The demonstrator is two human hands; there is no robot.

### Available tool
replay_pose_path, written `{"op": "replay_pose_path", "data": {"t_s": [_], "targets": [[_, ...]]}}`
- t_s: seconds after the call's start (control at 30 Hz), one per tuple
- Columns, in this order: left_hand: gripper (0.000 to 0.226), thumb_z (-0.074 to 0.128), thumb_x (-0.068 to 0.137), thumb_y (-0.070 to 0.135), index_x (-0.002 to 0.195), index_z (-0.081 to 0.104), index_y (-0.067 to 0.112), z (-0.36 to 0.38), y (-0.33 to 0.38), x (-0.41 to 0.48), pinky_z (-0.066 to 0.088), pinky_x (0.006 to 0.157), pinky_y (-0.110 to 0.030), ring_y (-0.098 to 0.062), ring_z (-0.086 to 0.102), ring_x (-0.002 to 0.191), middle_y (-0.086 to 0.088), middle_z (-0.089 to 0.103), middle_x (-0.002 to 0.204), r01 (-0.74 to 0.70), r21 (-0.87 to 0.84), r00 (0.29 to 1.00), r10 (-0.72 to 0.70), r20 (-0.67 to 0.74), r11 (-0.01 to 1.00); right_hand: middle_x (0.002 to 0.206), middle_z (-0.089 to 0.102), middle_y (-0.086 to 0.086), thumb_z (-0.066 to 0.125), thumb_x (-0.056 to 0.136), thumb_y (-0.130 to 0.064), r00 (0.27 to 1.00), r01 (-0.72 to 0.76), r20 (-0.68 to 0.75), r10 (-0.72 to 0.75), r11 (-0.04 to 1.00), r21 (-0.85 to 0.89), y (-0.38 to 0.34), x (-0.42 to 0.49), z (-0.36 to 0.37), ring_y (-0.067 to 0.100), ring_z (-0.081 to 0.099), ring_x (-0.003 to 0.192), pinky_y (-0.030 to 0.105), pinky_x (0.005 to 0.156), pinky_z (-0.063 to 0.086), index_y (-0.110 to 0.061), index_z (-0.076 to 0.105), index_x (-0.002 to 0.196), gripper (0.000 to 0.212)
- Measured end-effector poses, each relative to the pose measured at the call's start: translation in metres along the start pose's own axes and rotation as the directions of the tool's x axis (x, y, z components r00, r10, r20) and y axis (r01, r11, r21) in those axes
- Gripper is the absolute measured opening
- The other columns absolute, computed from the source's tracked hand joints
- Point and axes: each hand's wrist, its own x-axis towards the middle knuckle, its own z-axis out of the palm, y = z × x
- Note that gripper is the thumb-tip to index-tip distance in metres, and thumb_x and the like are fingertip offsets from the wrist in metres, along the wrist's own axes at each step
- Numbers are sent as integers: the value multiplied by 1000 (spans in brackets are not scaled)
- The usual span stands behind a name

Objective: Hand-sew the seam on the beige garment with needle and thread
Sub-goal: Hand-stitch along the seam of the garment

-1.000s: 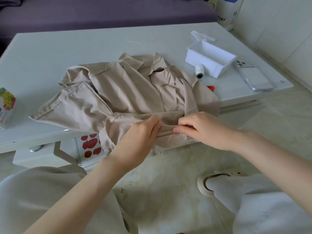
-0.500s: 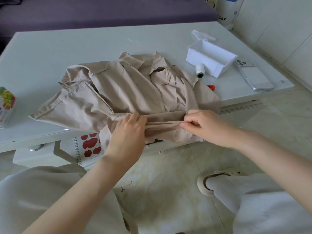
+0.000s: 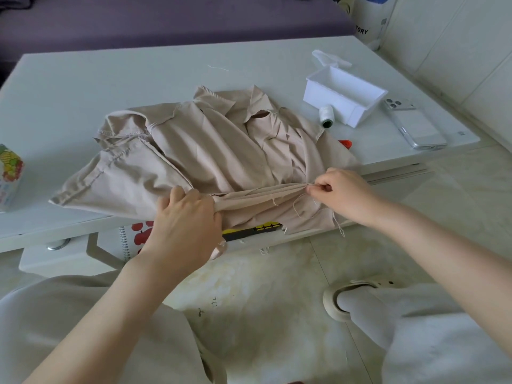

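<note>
Garment (image 3: 210, 151), beige and crumpled, lies on the near half of the white table (image 3: 110, 79), collar toward the far side and its lower edge hanging over the table's front edge. Along that front edge a fold of the cloth is drawn into a taut ridge between the two hands. The left hand (image 3: 185, 217) grips the ridge's left end, fingers bent over the cloth, back of the hand toward the camera. The right hand (image 3: 340, 195) pinches the right end between thumb and forefinger, the other fingers curled in. Loose threads (image 3: 297, 209) dangle from the cloth just below that pinch.

Beyond the garment's right side a white spool (image 3: 326, 115) lies on its side, touching or just beside a white tray (image 3: 360, 106). A phone (image 3: 415, 126) lies face down right of the tray. A small red thing (image 3: 346, 143) peeks from behind the garment's right edge. A printed carton (image 3: 9, 173) stands at the table's left edge. Under the table sit a spiral notebook (image 3: 138, 234) with red apples and a yellow and black thing (image 3: 249, 231). A foot in a slipper (image 3: 349, 297) rests on the tiled floor.
</note>
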Motion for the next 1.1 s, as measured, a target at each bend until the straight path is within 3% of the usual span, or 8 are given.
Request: {"op": "replay_pose_path", "data": {"t_s": [0.07, 0.17, 0.33, 0.47, 0.6, 0.83, 0.9, 1.1], "targets": [[22, 32, 91, 11, 90, 54, 12, 4, -1, 6, 33, 80, -35, -28, 46, 98, 0, 49, 89, 82, -305, 994, -99, -40, 949, 67, 40, 0, 55, 93, -27, 1000, -17, -26, 17, 1000, 2, -1, 2, 1, 15, 40, 55, 30, 55, 26, -10, 34, 53, 48], [23, 52, 84, -10, 94, 50, 11, 0, 1, 7, 45, 77, -36, -24, 53, 83, 2, 53, 84, 20, -573, 962, -171, -211, 819, 56, 35, 1, 56, 93, -26, 997, -34, -64, 36, 999, 22, -1, 1, 0, 10, 32, 50, 20, 45, 23, -11, 33, 53, 48], [14, 66, 80, -1, 80, 64, 12, -1, -3, 5, 39, 71, -7, -16, 53, 81, -1, 54, 89, -107, -545, 949, -78, -306, 832, 45, 25, -3, 57, 93, -24, 990, -129, -44, 134, 986, 109, 4, 1, -3, 13, 25, 45, 18, 40, 25, -16, 28, 50, 53], [13, 67, 81, 3, 72, 67, 13, 9, -4, 5, 35, 63, -8, -11, 49, 70, 5, 55, 79, -71, -481, 974, -43, -221, 874, 46, 24, -2, 58, 93, -25, 984, -168, -39, 175, 977, 129, 7, 2, -2, 14, 24, 45, 20, 40, 24, -16, 26, 50, 54], [20, 69, 82, 9, 66, 62, 19, 13, -1, 9, 36, 58, -4, -1, 50, 63, 11, 56, 67, 22, -514, 977, -128, -171, 858, 46, 25, -2, 58, 93, -26, 981, -180, -40, 188, 972, 152, 8, 3, 0, 14, 25, 46, 22, 41, 22, -15, 27, 50, 54], [32, 64, 79, 1, 58, 53, 23, 1, 9, 11, 38, 56, -7, -1, 52, 57, 11, 56, 57, -70, -684, 916, -224, -331, 726, 49, 29, -1, 60, 91, -28, 977, -175, -91, 193, 968, 178, 8, -2, 5, 15, 28, 50, 21, 46, 25, -12, 34, 55, 48], [27, 59, 85, 2, 63, 50, 14, -2, 14, 12, 37, 51, -11, -3, 45, 51, 5, 51, 54, -70, -802, 916, -280, -287, 594, 49, 30, -2, 61, 91, -28, 979, -143, -113, 168, 970, 195, 6, -4, 5, 14, 29, 50, 19, 46, 27, -12, 35, 54, 47], [22, 51, 93, -2, 82, 53, 16, -1, 8, 17, 41, 59, -20, -8, 48, 62, 1, 53, 72, 26, -997, 903, -427, 55, -74, 53, 34, -4, 60, 91, -30, 991, -50, -115, 74, 979, 196, 4, -11, 5, 11, 32, 51, 18, 51, 29, -13, 42, 54, 44]]}}
